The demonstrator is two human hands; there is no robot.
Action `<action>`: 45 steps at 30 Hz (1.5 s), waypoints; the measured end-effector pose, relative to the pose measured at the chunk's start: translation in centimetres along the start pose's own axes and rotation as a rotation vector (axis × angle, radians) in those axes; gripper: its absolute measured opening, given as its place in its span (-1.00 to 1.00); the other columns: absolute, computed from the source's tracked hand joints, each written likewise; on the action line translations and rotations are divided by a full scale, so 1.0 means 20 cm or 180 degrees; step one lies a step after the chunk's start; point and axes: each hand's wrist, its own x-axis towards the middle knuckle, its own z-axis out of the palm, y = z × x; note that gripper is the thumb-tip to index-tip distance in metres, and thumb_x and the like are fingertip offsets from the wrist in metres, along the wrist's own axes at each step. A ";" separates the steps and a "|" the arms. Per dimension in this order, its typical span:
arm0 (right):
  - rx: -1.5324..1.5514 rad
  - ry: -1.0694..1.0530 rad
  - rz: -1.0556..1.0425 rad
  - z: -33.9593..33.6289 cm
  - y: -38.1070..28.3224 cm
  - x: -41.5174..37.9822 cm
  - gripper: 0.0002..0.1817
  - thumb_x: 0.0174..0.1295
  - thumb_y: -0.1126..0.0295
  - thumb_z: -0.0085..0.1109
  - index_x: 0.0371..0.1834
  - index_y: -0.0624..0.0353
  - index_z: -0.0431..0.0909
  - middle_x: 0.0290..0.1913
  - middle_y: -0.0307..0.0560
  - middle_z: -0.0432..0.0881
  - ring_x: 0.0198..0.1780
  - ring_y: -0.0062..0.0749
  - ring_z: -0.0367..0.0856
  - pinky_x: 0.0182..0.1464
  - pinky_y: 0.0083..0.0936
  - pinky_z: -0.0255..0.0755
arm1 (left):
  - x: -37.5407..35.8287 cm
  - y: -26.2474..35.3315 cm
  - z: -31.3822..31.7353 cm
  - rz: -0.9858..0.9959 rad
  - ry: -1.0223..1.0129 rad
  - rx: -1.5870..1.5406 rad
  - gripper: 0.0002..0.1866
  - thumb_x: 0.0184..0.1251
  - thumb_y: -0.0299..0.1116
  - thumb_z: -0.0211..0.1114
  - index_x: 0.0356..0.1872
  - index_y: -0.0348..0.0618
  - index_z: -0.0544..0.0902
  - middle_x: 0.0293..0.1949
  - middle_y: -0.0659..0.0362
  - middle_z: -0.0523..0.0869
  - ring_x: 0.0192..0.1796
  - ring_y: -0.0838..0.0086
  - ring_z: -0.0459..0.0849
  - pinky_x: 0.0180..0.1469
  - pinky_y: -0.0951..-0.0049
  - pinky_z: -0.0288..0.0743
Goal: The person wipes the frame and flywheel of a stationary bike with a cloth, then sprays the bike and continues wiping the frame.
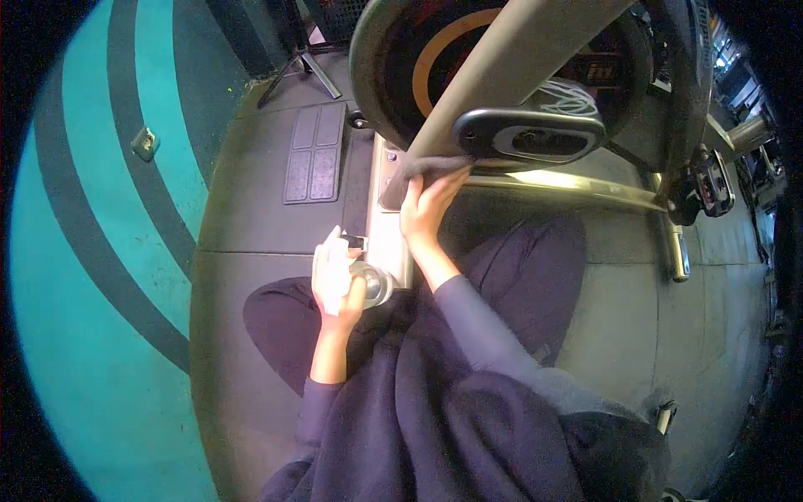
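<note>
My left hand [339,280] is closed at the near end of the machine's pale metal base [387,238], its thumb over a round, clear-grey part [375,285]. Something white, washed out by glare, shows along its palm and fingers. A small black piece [355,242] is beside the fingertips. My right hand [431,205] presses a fuzzy grey cloth [442,164] against the lower end of the slanting grey frame post [493,71], its fingers together and pointing up to the right.
Behind the post is a large dark wheel housing [393,79] with an orange ring. A pedal-like oval part [535,135] juts out at its right. A black ribbed pad [315,155] lies on the floor tiles. Left stands a teal-and-dark striped wall [84,251]; my bent legs flank the base.
</note>
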 end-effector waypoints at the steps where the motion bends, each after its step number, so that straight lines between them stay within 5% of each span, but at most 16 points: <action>1: -0.0045 -0.0082 0.0006 0.01 0.03 -0.04 -0.09 0.37 0.09 -0.08 0.43 0.62 -0.32 0.45 0.65 -0.28 0.50 0.42 -0.26 0.49 0.06 -0.32 | 0.00 0.00 0.00 0.0006 -0.0006 0.0032 -0.55 -0.15 -0.54 0.11 -0.10 -0.45 0.56 -0.08 -0.19 0.64 -0.08 -0.03 0.57 0.07 0.12 0.44; 6: -0.0550 -0.1219 0.0425 0.01 0.16 -0.37 -0.12 0.37 0.07 -0.10 0.45 0.55 -0.26 0.49 0.53 -0.26 0.54 0.29 -0.30 0.49 0.07 -0.29 | 0.01 -0.02 0.01 0.0353 0.0074 0.0182 -0.58 -0.14 -0.52 0.12 -0.13 -0.42 0.58 -0.08 -0.19 0.63 -0.08 -0.03 0.57 0.07 0.12 0.44; 9: -0.0643 -0.1167 0.0523 0.05 0.14 -0.37 -0.11 0.38 0.03 -0.12 0.46 0.54 -0.27 0.50 0.51 -0.29 0.55 0.26 -0.37 0.49 0.08 -0.34 | -0.01 0.00 0.00 -0.0126 0.0009 -0.0077 -0.57 -0.16 -0.58 0.06 -0.13 -0.35 0.60 -0.04 -0.09 0.60 0.08 0.13 0.58 0.16 0.26 0.41; 12: -0.0503 -0.0884 0.0560 0.04 0.11 -0.28 -0.09 0.38 0.01 -0.15 0.46 0.54 -0.30 0.51 0.50 -0.33 0.56 0.22 -0.40 0.49 0.08 -0.38 | -0.01 0.01 -0.01 0.0152 -0.0016 0.0108 -0.62 -0.16 -0.59 0.06 -0.20 -0.34 0.60 -0.05 -0.09 0.60 0.15 0.06 0.54 0.21 0.20 0.37; 15: -0.0070 -0.0326 0.0272 -0.03 -0.05 -0.03 -0.04 0.37 0.02 -0.09 0.41 0.65 -0.35 0.46 0.65 -0.32 0.52 0.38 -0.37 0.47 0.12 -0.39 | -0.01 0.00 -0.02 0.0038 -0.0110 -0.0067 -0.64 -0.15 -0.59 0.06 -0.22 -0.34 0.59 -0.06 -0.10 0.60 0.18 0.01 0.52 0.23 0.16 0.35; 18: 0.0158 -0.0086 0.0534 -0.06 -0.13 0.11 0.00 0.36 0.01 -0.06 0.39 0.68 -0.40 0.44 0.68 -0.32 0.51 0.43 -0.35 0.47 0.13 -0.40 | 0.02 0.00 -0.01 0.0506 0.0019 0.0237 -0.59 -0.14 -0.52 0.10 -0.15 -0.45 0.57 -0.11 -0.18 0.63 -0.06 -0.03 0.57 0.08 0.11 0.43; 23: -0.0038 0.0297 0.0159 0.07 0.06 0.03 0.00 0.35 -0.03 -0.05 0.37 0.72 -0.31 0.38 0.74 -0.17 0.44 0.51 -0.16 0.44 0.16 -0.26 | 0.01 -0.02 0.01 0.0199 0.0039 0.0013 -0.57 -0.11 -0.52 0.10 -0.10 -0.43 0.56 -0.05 -0.20 0.62 -0.05 -0.04 0.57 0.10 0.10 0.43; 29: -0.0405 -0.1356 0.1450 0.04 0.23 -0.26 -0.07 0.33 0.01 -0.03 0.41 0.60 -0.23 0.40 0.56 -0.01 0.44 0.31 -0.01 0.41 0.12 -0.11 | 0.00 0.00 0.01 -0.0029 0.0084 -0.0223 -0.63 -0.15 -0.60 0.05 -0.19 -0.37 0.59 -0.01 -0.14 0.60 0.10 0.09 0.57 0.14 0.26 0.43; 32: -0.0498 -0.0946 0.1402 0.09 0.19 -0.20 -0.07 0.33 0.00 -0.04 0.42 0.56 -0.21 0.41 0.50 0.01 0.45 0.26 -0.01 0.41 0.10 -0.09 | -0.01 0.02 0.00 -0.0097 0.0037 -0.0181 -0.63 -0.15 -0.60 0.05 -0.20 -0.37 0.59 -0.02 -0.15 0.60 0.10 0.06 0.57 0.17 0.23 0.40; 39: 0.0446 -0.0011 0.1378 -0.09 -0.22 0.23 0.02 0.35 -0.09 -0.15 0.35 0.74 -0.37 0.41 0.72 -0.27 0.48 0.46 -0.31 0.44 0.18 -0.42 | 0.01 0.04 -0.01 -0.0027 -0.0037 -0.0041 -0.62 -0.15 -0.59 0.05 -0.19 -0.37 0.60 -0.08 -0.10 0.63 0.07 0.06 0.57 0.21 0.18 0.38; 45: 0.0100 0.0443 0.0600 0.05 -0.02 0.12 0.03 0.33 -0.07 -0.08 0.36 0.71 -0.35 0.38 0.70 -0.18 0.45 0.46 -0.21 0.42 0.19 -0.30 | 0.00 -0.01 -0.01 0.0102 -0.0052 0.0005 -0.59 -0.14 -0.59 0.05 -0.15 -0.38 0.59 -0.11 -0.09 0.65 0.04 0.11 0.59 0.20 0.19 0.38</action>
